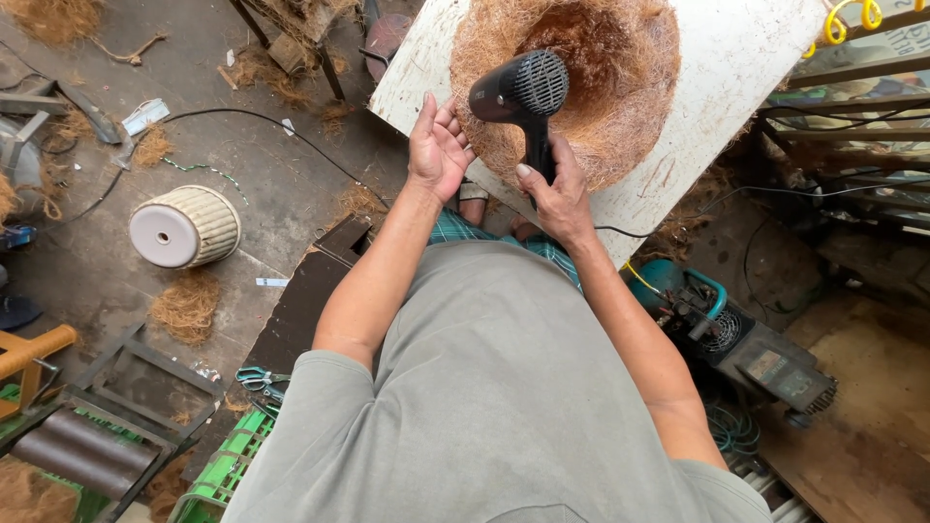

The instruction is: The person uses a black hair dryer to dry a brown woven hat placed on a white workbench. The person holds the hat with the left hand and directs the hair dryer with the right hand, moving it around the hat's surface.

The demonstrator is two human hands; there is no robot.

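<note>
A bowl-shaped pot of brown coconut fibre (620,58) sits on a worn white board (722,68). My right hand (554,194) grips the handle of a black hair dryer (518,92), whose grilled back end faces up over the pot's near wall. My left hand (438,147) is flat and open, its fingers resting against the pot's left outer side. The dryer's nozzle is hidden from me.
A cream ribbed pot (184,228) lies on its side on the concrete floor at left, among loose fibre clumps (186,305). Scissors (260,380) and a green crate (228,465) are lower left. A compressor-like machine (746,349) stands at right, under metal shelving (852,116).
</note>
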